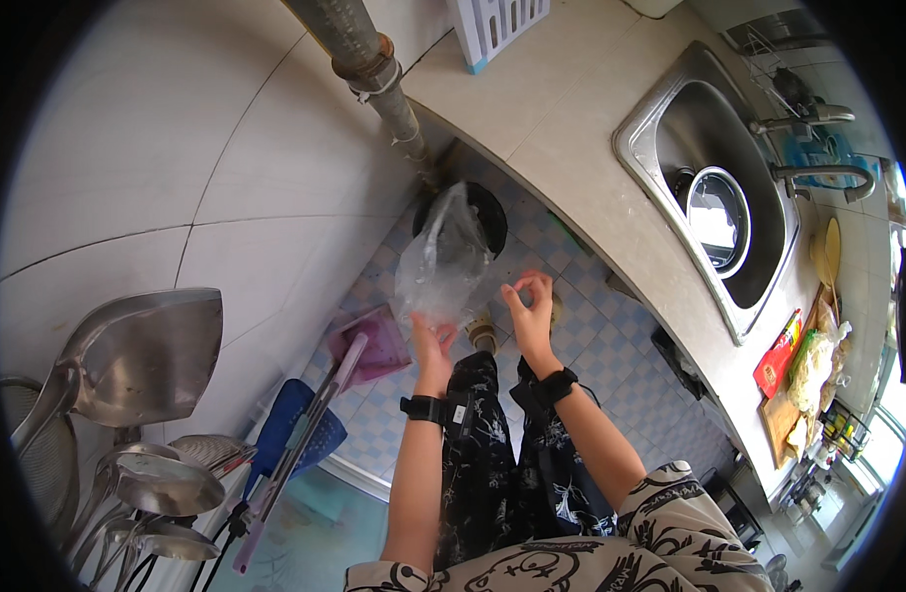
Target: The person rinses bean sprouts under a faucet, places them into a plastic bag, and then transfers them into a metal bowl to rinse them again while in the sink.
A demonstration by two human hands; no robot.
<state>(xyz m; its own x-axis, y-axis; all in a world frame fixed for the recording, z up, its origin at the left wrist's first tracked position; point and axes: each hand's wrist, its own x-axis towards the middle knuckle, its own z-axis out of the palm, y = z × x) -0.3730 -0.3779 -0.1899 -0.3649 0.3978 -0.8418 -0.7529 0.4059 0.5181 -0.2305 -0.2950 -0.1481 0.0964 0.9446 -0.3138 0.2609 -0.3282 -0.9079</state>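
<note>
A clear plastic bag (442,263) hangs in front of me, puffed out above the floor. Its near edge is gripped by the fingers of my left hand (432,348). To the right of the bag is my right hand (533,314), its fingers curled and the thumb a little apart from them. I see nothing held in it. Behind the bag a round black bin (490,214) stands on the floor in the corner, partly covered by the plastic.
A pink dustpan (375,344) and a blue fly swatter (294,422) are at left, near hanging steel ladles and a spatula (149,359). A pipe (394,103) runs down the corner. The counter (564,140) curves along the right, with a sink (671,122) holding a pan (719,222).
</note>
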